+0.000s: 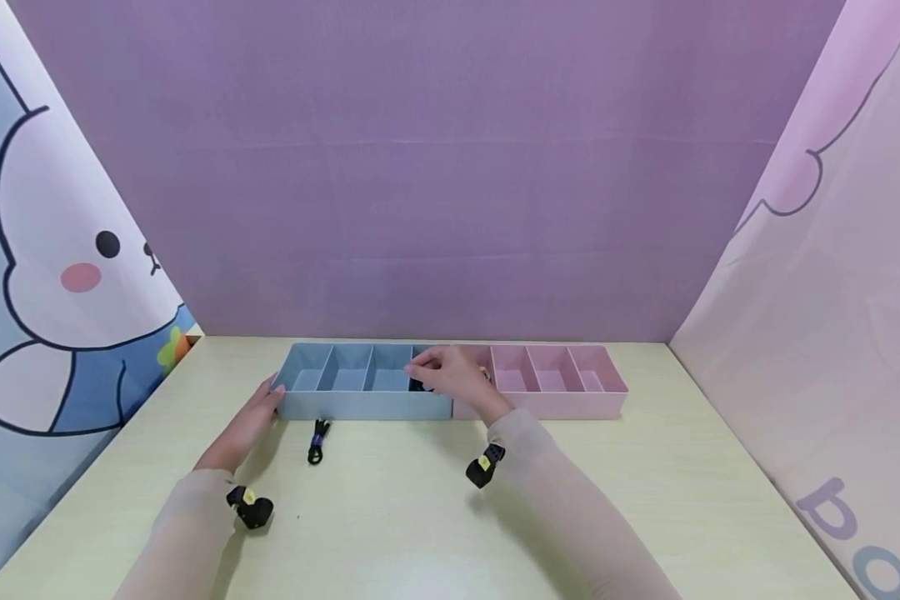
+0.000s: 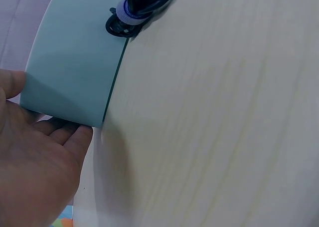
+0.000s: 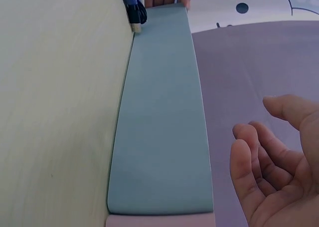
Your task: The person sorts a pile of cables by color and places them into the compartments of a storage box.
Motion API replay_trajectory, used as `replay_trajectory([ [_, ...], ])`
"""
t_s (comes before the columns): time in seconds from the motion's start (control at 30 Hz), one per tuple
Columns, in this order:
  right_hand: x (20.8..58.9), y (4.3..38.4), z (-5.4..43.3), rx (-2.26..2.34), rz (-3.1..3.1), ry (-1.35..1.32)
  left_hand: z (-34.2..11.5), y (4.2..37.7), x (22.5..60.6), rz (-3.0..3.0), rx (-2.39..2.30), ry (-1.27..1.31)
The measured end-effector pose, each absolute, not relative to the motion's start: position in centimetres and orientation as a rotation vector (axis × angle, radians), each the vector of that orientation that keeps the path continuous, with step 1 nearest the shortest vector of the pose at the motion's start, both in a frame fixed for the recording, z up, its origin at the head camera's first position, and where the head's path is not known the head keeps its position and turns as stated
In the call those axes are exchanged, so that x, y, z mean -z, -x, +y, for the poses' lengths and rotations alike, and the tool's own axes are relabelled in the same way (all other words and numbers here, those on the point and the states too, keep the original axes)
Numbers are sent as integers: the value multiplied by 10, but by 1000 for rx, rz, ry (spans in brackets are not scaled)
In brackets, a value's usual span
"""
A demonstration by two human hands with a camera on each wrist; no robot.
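A long blue divided box [image 1: 363,406] stands end to end with a pink divided box [image 1: 551,406]. At the blue box's left end my left hand [image 1: 253,421] holds it, thumb by the upper rim and fingers against the end wall. My right hand [image 1: 456,375] is above the blue box's rightmost compartment. Its fingers are loosely bent, thumb apart, with nothing between them in the right wrist view [image 3: 279,162]. Something black [image 1: 418,385] shows in that compartment, partly hidden by the hand. A bundled black cable [image 1: 317,442] with a purple tie lies before the blue box.
The pale wooden table [image 1: 390,517] carries both boxes near its back edge. Behind it hangs a purple cloth [image 1: 435,183]. Printed panels rise at the left [image 1: 82,308] and right [image 1: 817,333]. My right wrist covers part of the pink box's left compartment.
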State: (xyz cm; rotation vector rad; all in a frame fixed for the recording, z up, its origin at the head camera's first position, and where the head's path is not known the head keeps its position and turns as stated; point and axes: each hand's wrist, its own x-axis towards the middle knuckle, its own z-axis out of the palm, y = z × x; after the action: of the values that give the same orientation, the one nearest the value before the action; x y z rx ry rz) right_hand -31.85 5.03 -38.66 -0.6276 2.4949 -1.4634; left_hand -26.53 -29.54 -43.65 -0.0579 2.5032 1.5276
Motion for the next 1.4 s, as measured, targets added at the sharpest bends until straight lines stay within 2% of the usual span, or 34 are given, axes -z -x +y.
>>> replay_trajectory([
  [1.4, 411, 277, -7, 1390, 2400, 839, -298, 267, 442, 2509, -1550, 21],
])
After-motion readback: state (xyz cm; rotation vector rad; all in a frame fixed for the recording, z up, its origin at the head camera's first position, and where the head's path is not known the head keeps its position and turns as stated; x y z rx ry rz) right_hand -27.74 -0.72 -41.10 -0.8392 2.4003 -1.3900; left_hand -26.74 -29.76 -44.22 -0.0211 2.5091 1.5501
